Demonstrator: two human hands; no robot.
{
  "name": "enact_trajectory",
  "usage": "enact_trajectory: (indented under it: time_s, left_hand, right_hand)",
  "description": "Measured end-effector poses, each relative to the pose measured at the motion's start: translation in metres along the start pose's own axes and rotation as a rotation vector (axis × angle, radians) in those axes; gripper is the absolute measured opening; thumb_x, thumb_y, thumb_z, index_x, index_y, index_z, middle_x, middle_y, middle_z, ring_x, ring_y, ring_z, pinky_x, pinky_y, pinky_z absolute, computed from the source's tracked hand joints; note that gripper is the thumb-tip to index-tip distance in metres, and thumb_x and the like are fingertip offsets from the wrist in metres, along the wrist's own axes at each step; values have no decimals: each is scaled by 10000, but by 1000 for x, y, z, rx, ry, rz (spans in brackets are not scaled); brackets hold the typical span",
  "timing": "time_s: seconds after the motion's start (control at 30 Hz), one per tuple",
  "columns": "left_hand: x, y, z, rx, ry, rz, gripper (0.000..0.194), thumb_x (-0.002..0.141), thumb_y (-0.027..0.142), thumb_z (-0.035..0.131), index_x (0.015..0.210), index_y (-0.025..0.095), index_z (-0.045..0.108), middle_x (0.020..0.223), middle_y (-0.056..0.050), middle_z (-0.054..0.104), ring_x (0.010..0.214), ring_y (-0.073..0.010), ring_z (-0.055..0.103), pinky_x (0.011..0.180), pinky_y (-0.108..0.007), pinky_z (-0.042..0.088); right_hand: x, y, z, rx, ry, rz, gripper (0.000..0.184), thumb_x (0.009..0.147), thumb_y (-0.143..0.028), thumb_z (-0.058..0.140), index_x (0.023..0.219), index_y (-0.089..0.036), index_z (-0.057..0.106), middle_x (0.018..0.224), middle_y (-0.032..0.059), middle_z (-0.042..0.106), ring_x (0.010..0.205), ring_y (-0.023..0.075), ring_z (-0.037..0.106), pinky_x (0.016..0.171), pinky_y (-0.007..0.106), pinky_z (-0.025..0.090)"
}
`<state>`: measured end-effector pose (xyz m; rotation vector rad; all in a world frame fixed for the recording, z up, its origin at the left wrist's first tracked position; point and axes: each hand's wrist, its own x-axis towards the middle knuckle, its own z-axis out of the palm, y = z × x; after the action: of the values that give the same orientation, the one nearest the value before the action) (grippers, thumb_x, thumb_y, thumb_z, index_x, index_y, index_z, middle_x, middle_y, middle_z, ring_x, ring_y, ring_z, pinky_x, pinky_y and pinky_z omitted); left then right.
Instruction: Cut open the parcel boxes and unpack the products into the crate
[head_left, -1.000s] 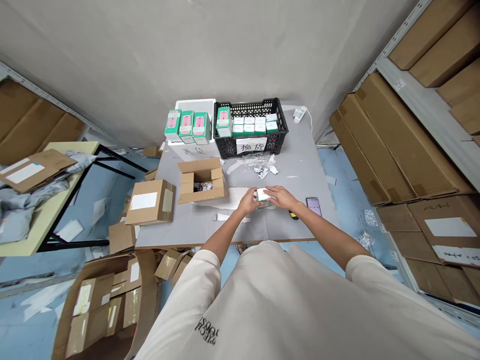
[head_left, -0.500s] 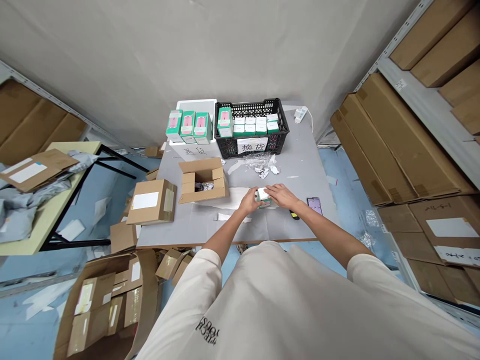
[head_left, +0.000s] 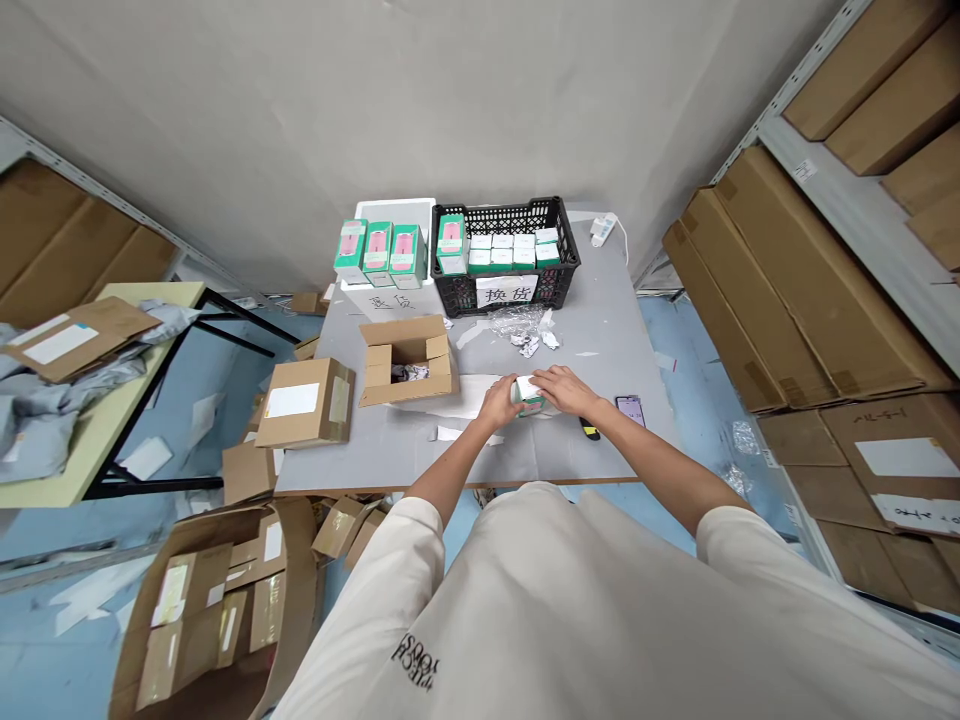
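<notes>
A small green-and-white product box [head_left: 529,404] stands upright near the front of the table. My left hand [head_left: 500,402] is closed round its left side, thumb and fingers against the carton. From the right, my right hand [head_left: 564,390] has its fingers bent over the white top and the right edge of the same box. Part of the box is hidden by the fingers. White paper [head_left: 476,393] lies under and left of the hands. A yellow-and-black tool [head_left: 590,429], perhaps a box cutter, rests below my right wrist.
An open cardboard carton [head_left: 405,365] with crumpled paper inside and a closed carton [head_left: 304,402] stand on the left. Behind are a black crate [head_left: 562,290] of green-and-white boxes and a white bin [head_left: 390,300] with similar ones. A phone [head_left: 630,410] lies right.
The right fingers have shifted slightly over the box top, and a little more of the green front shows. Both hands stay on the box; the whole view drifts slightly.
</notes>
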<state>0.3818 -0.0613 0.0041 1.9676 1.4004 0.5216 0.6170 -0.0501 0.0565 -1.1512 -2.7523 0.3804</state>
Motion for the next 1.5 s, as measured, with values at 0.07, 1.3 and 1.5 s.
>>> enact_trajectory:
  time_s: [0.07, 1.3, 1.5]
  left_hand:
    - [0, 1, -1, -1, -6, -1, 737, 794, 300, 815, 1444, 212, 478, 1384, -139, 610, 1269, -315, 598, 1076, -465, 470]
    - [-1, 37, -22, 199, -91, 169, 633, 853, 337, 744, 1429, 277, 489, 1436, -130, 539, 1374, -346, 477, 1156, -514, 315]
    - [0, 34, -26, 228, -147, 223, 558, 886, 323, 705, 1421, 324, 547, 1469, -124, 500, 1371, -336, 487, 1175, -523, 292]
  right_hand:
    - [1, 0, -1, 18, -3, -3, 404, 1037, -287, 443, 1404, -224, 600, 1431, 123, 617, 1104, 303, 537, 960, 430, 383]
    - [6, -10, 14, 371, 124, 382, 533, 871, -180, 498, 1401, -214, 549, 1297, 111, 694, 1207, 309, 600, 1017, 466, 462]
    - [-4, -3, 15, 438, 206, 333, 431, 915, -143, 424, 1273, -229, 648, 1306, 88, 678, 1141, 245, 640, 966, 406, 521]
